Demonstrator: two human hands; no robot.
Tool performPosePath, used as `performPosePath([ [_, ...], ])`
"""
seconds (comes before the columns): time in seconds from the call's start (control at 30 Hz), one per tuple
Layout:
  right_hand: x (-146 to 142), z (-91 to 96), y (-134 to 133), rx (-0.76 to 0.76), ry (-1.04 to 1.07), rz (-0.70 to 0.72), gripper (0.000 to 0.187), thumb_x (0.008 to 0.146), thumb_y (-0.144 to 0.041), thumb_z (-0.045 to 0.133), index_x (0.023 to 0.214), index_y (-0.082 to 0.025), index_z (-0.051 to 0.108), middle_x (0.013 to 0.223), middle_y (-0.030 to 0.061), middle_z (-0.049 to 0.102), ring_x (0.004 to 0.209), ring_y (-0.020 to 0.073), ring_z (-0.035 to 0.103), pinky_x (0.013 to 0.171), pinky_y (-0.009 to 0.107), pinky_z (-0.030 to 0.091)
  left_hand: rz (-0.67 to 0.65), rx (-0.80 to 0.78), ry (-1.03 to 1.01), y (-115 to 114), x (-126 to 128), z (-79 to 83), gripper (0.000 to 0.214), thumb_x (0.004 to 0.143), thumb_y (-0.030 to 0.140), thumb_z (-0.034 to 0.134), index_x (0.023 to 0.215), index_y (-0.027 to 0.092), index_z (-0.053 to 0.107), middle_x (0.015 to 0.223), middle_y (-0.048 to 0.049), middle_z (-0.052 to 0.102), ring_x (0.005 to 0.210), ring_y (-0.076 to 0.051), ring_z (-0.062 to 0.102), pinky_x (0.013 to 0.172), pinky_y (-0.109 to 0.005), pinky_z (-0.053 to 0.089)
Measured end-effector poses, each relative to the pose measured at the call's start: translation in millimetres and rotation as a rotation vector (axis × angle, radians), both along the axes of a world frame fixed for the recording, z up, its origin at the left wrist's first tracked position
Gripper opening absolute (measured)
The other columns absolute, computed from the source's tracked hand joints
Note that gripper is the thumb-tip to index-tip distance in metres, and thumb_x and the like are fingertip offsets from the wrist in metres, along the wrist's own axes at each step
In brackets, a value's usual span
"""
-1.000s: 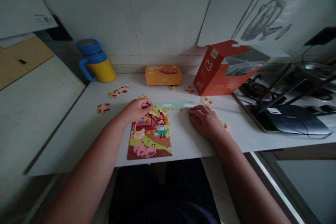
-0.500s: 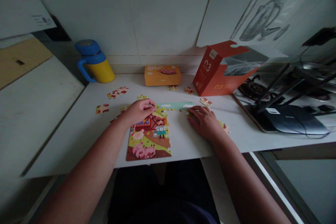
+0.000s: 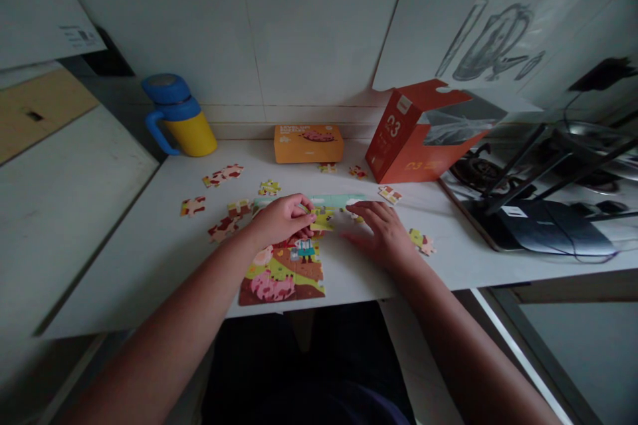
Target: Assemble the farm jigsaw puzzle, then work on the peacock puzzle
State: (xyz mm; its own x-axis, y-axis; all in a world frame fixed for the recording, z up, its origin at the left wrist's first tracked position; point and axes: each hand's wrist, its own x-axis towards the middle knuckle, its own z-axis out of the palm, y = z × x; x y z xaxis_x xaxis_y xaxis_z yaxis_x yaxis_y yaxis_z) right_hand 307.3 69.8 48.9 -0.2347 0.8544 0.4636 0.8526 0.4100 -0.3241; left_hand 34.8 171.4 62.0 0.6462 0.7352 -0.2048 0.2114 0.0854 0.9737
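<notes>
A partly assembled farm jigsaw puzzle (image 3: pixel 282 282) lies on the white counter, a pink pig along its lower edge and a pale blue sky strip across its top. My left hand (image 3: pixel 284 218) is over the upper middle of it, fingers closed on a yellow-green puzzle piece (image 3: pixel 323 219) that sticks out to the right of the fingertips. My right hand (image 3: pixel 381 229) is spread to the right, thumb apart from the fingers, its fingertips by the right end of the sky strip (image 3: pixel 341 200). Part of the picture is hidden beneath my left hand.
Loose puzzle pieces lie left, such as a cow-patterned one (image 3: pixel 223 175), and right, such as a green and pink one (image 3: pixel 423 241). Behind stand a blue and yellow jug (image 3: pixel 184 119), an orange puzzle box (image 3: pixel 309 145) and a red box (image 3: pixel 413 139). A gas stove (image 3: pixel 483 172) is at right.
My left hand has moved right across the puzzle, bringing the yellow-green puzzle piece into view. My right hand has shifted slightly left, its thumb lower and blurred.
</notes>
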Motion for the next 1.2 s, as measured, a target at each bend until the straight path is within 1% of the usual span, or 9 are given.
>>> performPosePath([
  [0.07,-4.0,0.6,-0.8,0.004,-0.017,0.061,0.058,0.097,-0.047,0.076,0.151,-0.028,0.062,0.138,0.0153,0.070,0.125,0.0356,0.064,0.108,0.054,0.051,-0.012,-0.011,0.000,-5.3,7.9,-0.8,0.025,0.092,0.036,0.076,0.101,0.025,0.056,0.074,0.0003,0.075,0.070,-0.018,0.076,0.068,-0.032,0.061],
  [0.13,-5.8,-0.7,0.0,0.007,-0.039,0.098,0.062,0.097,-0.049,0.076,0.152,-0.026,0.060,0.138,0.0160,0.069,0.125,0.0352,0.064,0.106,0.053,0.051,-0.029,-0.015,0.000,-8.8,13.2,-2.1,0.024,0.092,0.035,0.076,0.101,0.025,0.056,0.074,0.0011,0.075,0.070,-0.019,0.076,0.068,-0.033,0.061],
  [0.3,-5.3,-6.4,4.2,-0.025,-0.061,0.136,0.050,0.099,-0.051,0.073,0.142,-0.025,0.068,0.132,0.0148,0.071,0.120,0.0333,0.065,0.104,0.051,0.053,-0.096,0.013,-0.018,-12.3,15.3,-4.0,0.023,0.091,0.036,0.075,0.102,0.025,0.058,0.074,0.0004,0.076,0.068,-0.019,0.075,0.068,-0.032,0.060],
  [0.43,-5.7,-9.3,4.4,-0.050,-0.048,0.145,0.053,0.098,-0.051,0.074,0.144,-0.027,0.066,0.134,0.0148,0.071,0.121,0.0348,0.065,0.106,0.055,0.052,-0.096,0.006,-0.022,-13.3,15.5,-5.0,0.023,0.091,0.036,0.075,0.101,0.026,0.058,0.074,0.0017,0.075,0.071,-0.019,0.076,0.070,-0.033,0.061],
  [0.53,-4.1,-9.6,4.2,-0.043,-0.023,0.151,0.051,0.100,-0.048,0.073,0.145,-0.027,0.066,0.133,0.0140,0.071,0.120,0.0331,0.066,0.105,0.053,0.054,-0.077,0.004,-0.009,-13.0,16.6,-5.8,0.027,0.090,0.040,0.077,0.105,0.025,0.059,0.076,0.0008,0.075,0.074,-0.020,0.077,0.071,-0.033,0.061],
  [0.7,8.4,-11.2,9.5,-0.055,-0.026,0.032,0.049,0.099,-0.047,0.073,0.143,-0.026,0.068,0.133,0.0154,0.070,0.120,0.0336,0.065,0.104,0.053,0.055,-0.026,0.049,-0.008,-9.2,12.4,-5.0,0.033,0.092,0.042,0.075,0.117,0.023,0.063,0.095,-0.0072,0.080,0.082,-0.020,0.078,0.072,-0.032,0.060],
  [0.83,17.7,-16.0,15.2,-0.091,-0.048,-0.054,0.052,0.099,-0.051,0.071,0.144,-0.025,0.068,0.134,0.0160,0.070,0.123,0.0356,0.064,0.106,0.056,0.053,0.031,0.115,-0.009,-5.5,6.9,-3.0,0.021,0.095,0.037,0.070,0.109,0.022,0.064,0.086,-0.0041,0.076,0.072,-0.017,0.073,0.068,-0.030,0.058],
  [1.0,19.8,-18.6,15.8,-0.139,-0.053,-0.056,0.050,0.102,-0.042,0.066,0.149,-0.025,0.064,0.137,0.0153,0.071,0.127,0.0353,0.063,0.109,0.057,0.051,0.029,0.172,0.061,-5.4,5.5,-0.6,0.015,0.095,0.037,0.068,0.100,0.023,0.066,0.088,-0.0044,0.077,0.070,-0.016,0.069,0.068,-0.031,0.058],
  [1.2,12.4,-14.0,9.1,-0.107,-0.043,-0.038,0.039,0.101,-0.029,0.062,0.139,-0.025,0.070,0.141,0.0146,0.069,0.128,0.0346,0.062,0.107,0.056,0.052,0.045,0.239,0.077,-3.1,2.9,-2.9,0.017,0.096,0.039,0.066,0.096,0.023,0.067,0.087,-0.0049,0.076,0.072,-0.017,0.069,0.068,-0.031,0.057],
])
